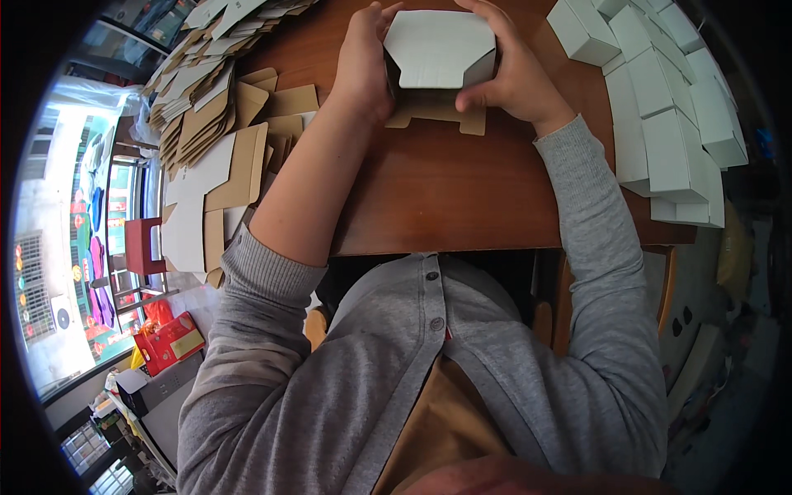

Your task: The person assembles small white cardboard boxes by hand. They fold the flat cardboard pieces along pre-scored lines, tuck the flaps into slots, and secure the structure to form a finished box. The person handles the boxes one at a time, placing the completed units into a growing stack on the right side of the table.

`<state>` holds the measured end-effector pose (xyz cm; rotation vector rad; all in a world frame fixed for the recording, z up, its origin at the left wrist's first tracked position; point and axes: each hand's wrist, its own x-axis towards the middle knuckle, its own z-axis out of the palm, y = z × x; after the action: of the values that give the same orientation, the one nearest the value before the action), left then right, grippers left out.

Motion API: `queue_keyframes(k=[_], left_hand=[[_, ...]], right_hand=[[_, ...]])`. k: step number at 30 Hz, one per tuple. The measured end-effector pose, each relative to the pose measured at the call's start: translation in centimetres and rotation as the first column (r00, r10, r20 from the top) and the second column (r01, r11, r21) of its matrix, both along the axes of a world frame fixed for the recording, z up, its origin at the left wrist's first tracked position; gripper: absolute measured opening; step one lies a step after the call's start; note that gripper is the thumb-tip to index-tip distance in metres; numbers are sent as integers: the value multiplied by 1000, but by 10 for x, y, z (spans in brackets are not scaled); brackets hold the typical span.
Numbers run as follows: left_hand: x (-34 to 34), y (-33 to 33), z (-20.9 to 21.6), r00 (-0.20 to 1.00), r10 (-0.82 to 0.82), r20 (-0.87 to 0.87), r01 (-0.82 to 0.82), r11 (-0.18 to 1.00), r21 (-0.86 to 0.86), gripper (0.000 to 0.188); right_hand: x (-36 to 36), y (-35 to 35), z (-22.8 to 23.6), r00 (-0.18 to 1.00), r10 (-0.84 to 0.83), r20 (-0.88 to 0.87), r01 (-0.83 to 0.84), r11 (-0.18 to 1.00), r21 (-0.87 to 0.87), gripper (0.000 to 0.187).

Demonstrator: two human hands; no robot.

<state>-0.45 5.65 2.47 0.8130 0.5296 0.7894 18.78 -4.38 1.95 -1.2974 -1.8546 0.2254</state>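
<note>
A white cardboard box, brown on its inner side, stands between my hands near the far part of the table. One of its brown flaps sticks out toward me, unfolded, over the tabletop. My left hand grips the box's left side, its fingers partly cut off by the upper edge of the view. On the right side my right hand holds it, with the thumb bent in at the near right corner and the fingers along the far side.
The brown wooden table ends just before my body. Flat, unfolded cartons lie in overlapping piles on the left. Several folded white boxes are stacked on the right. A dark red stool stands beyond the table's left side.
</note>
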Motion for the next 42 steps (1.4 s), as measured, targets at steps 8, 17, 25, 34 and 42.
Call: queue_keyframes(k=[8,17,25,34,42], left_hand=[[6,9,-16,972,-206,109,168,943,287,64],[5,-17,-6,994,-108,3,93,868,487,59],[4,9,-31,975,-69,-212,165,864,476,49],[3,7,-24,982,-44,-185,115,912,394,31],[4,13,-30,965,-51,-258,150,913,380,27]], right_hand=[[6,13,-31,494,-133,-859,-240,929,-282,60],[7,14,-28,326,-146,-934,-295,923,-247,53],[-1,16,-28,621,-184,-762,-59,958,-279,50],[12,20,-39,553,-203,-808,-129,937,-324,38],[4,19,-37,529,-220,-820,-144,929,-342,36]])
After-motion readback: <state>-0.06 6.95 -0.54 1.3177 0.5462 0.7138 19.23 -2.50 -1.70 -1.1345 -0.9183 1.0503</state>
